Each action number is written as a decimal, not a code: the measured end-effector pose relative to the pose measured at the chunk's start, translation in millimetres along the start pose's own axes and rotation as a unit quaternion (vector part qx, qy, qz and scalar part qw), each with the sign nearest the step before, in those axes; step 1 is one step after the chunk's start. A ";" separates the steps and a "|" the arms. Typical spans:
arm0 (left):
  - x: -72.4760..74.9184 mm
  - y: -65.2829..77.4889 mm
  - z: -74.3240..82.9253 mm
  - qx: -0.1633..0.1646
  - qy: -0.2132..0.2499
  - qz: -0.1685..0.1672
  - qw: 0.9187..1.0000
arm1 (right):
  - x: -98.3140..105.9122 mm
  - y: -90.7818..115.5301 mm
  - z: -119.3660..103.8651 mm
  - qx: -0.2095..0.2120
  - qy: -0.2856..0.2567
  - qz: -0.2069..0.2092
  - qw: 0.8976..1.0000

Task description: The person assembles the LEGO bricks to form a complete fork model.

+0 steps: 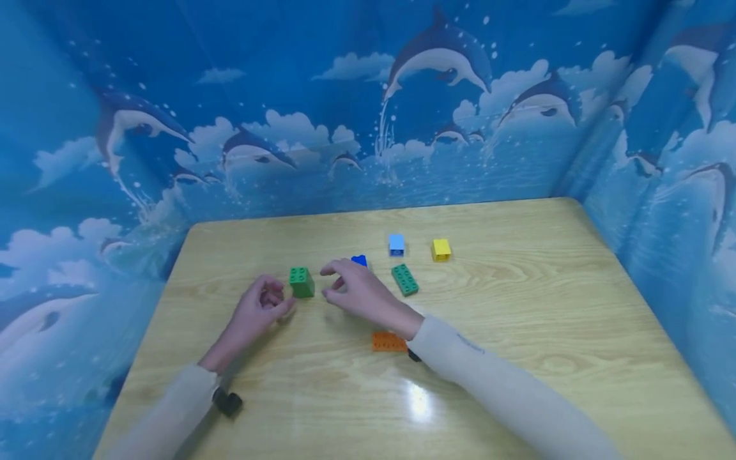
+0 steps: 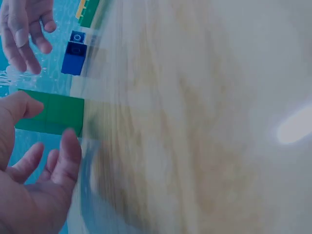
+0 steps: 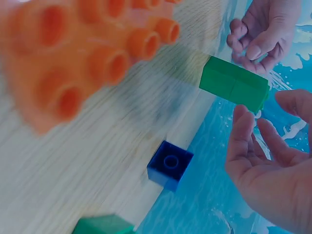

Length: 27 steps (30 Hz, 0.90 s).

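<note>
A green block [image 1: 301, 282] stands upright on the table, studs on top; a seam across its side in the right wrist view suggests two bricks stacked. My left hand [image 1: 261, 308] is just to its left, fingers loosely bent, holding nothing. On the other side my right hand [image 1: 361, 291] hovers, thumb and fingers spread apart around air. In the right wrist view, its fingertips overlap the lower end of the green block [image 3: 234, 83]. A dark blue brick [image 1: 359, 260] peeks out behind my right hand.
Behind my right hand lie a light blue brick [image 1: 396, 245], a yellow brick [image 1: 441, 250] and a long green brick [image 1: 405, 280]. An orange studded brick [image 1: 388, 342] is partly under my right forearm. A blue dolphin curtain [image 1: 345, 172] borders the wooden table [image 1: 546, 287].
</note>
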<state>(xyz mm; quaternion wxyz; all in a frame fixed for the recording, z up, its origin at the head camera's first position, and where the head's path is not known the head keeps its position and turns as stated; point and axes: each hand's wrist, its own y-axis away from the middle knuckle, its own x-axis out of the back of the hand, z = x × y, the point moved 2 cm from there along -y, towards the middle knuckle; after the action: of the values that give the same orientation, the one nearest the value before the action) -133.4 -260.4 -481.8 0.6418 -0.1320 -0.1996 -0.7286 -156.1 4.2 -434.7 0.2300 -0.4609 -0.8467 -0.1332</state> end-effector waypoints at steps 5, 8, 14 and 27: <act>-3.9 14.9 3.6 0.006 -0.031 0.003 0.999 | 17.4 20.2 9.7 0.009 -0.003 0.008 1.000; -8.5 24.4 10.0 0.003 -0.039 -0.012 0.999 | 26.8 32.4 16.6 0.004 -0.011 0.011 1.000; -30.6 37.0 26.2 -0.011 -0.061 -0.063 0.996 | 43.4 62.1 24.4 -0.010 -0.012 0.018 1.000; -84.9 45.0 55.4 -0.056 -0.063 -0.144 0.986 | 73.5 130.2 56.8 -0.015 0.042 0.037 0.998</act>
<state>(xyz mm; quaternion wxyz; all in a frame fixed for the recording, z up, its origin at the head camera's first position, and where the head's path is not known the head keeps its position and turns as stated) -80.5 -164.2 -465.4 0.5079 -0.1832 -0.2158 -0.8136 -96.2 152.2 -444.0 0.2635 -0.4893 -0.8165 -0.1563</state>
